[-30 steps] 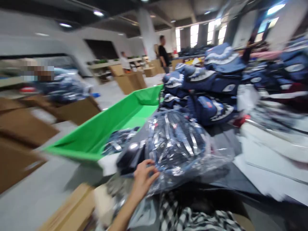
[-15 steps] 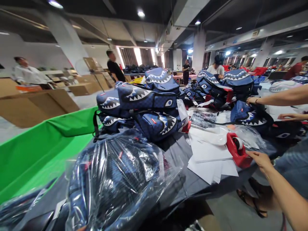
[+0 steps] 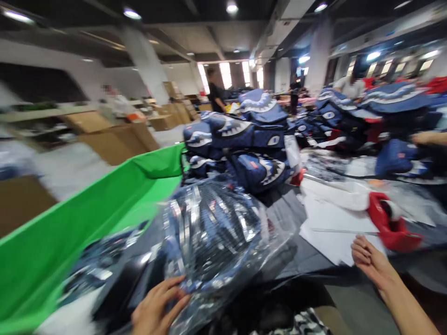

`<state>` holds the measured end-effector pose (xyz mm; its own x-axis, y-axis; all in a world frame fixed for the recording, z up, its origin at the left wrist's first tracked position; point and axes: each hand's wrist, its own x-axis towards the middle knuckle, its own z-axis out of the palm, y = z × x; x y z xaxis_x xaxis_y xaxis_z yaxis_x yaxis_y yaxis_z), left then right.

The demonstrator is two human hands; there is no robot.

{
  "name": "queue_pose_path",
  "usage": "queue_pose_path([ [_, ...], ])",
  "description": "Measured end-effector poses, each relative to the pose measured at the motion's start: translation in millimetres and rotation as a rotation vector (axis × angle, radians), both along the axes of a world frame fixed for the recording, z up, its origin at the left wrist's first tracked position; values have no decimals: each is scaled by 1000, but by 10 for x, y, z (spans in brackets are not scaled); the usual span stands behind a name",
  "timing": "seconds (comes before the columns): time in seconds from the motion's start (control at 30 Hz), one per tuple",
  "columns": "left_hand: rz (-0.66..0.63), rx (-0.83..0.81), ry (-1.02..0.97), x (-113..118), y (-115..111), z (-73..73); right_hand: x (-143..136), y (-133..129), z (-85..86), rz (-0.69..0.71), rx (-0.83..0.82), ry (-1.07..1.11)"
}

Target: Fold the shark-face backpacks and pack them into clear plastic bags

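A blue backpack [image 3: 216, 228] in a clear plastic bag [image 3: 275, 232] lies on the dark-covered table in front of me. My left hand [image 3: 160, 304] is at the bag's near left edge, fingers and thumb closed on the plastic. Over the front edge of the white papers, my right hand [image 3: 372, 263] hangs with its fingers curled together; whatever they may hold is too small or blurred to make out. Just right of that hand stands a red tape dispenser [image 3: 394, 223], apart from it.
Blue shark-face backpacks [image 3: 247, 135] are piled behind the bag. White papers [image 3: 335, 237] lie at the right. A green fabric-walled bin [image 3: 87, 195] borders the table's left, with bagged goods [image 3: 101, 260] at its near end. Another person's hand [image 3: 428, 138] is by a backpack at far right.
The view has swung left. My right hand has drawn back from the tape dispenser, its fingers now curled. More of my left hand shows, at the bag's edge.
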<state>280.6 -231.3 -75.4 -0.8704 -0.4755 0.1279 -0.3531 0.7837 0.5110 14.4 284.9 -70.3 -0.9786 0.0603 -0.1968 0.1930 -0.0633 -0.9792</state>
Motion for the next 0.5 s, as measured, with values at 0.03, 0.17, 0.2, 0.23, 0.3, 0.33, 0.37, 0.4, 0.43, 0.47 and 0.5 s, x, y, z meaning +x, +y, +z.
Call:
queue_pose_path([
  [0.03, 16, 66, 14, 3, 132, 163, 65, -312, 55, 158, -61, -28],
  [0.17, 86, 169, -79, -127, 461, 554, 231, -1530, 384, 960, 43, 174],
  [0.2, 115, 192, -127, -170, 470, 581, 245, -1834, 473, 1168, 131, 304],
  [0.23, 134, 209, -134, -203, 466, 592, 263, -2137, 558, 1360, 215, 442],
  [0.3, 155, 242, -133, -240, 452, 591, 334, -2707, 702, 1636, 361, 710],
  [0.33, 154, 251, -124, -247, 451, 589, 384, -2958, 752, 1718, 431, 833],
  [0.37, 148, 258, -120, -250, 453, 587, 434, -3179, 784, 1777, 510, 948],
  [0.4, 140, 262, -118, -249, 457, 587, 478, -3366, 796, 1817, 612, 1050],
  [0.43, 131, 263, -116, -248, 459, 590, 505, -3521, 793, 1839, 737, 1123],
  [0.47, 123, 265, -117, -247, 459, 595, 512, -3645, 778, 1836, 862, 1158],
  [0.5, 116, 268, -117, -247, 455, 600, 497, -3738, 759, 1810, 968, 1161],
])
